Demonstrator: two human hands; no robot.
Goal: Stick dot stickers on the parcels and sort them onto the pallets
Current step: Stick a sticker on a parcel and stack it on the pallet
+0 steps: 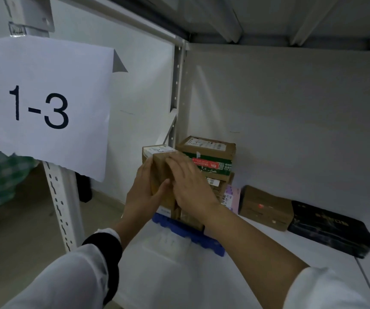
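Brown cardboard parcel (160,167), standing on end with a white label on its top, sits at the left end of a white metal shelf (179,277), over a blue plastic pallet (204,239). Both hands are on it, close together. The left hand (143,194) grips its left edge, fingers round the far side and thumb lying across the near face. The right hand (189,186) lies flat against the near face, fingers straight and pointing up toward the top edge.

Just behind, touching it on the right, is a stack of cartons topped by a green-printed carton (211,162). Further right along the back wall lie a pink parcel (233,198), a flat brown box (266,209) bearing a small red dot, and a black box (328,229). A paper sign reading "1-3" (50,105) hangs on the perforated upright (61,210) at the left.
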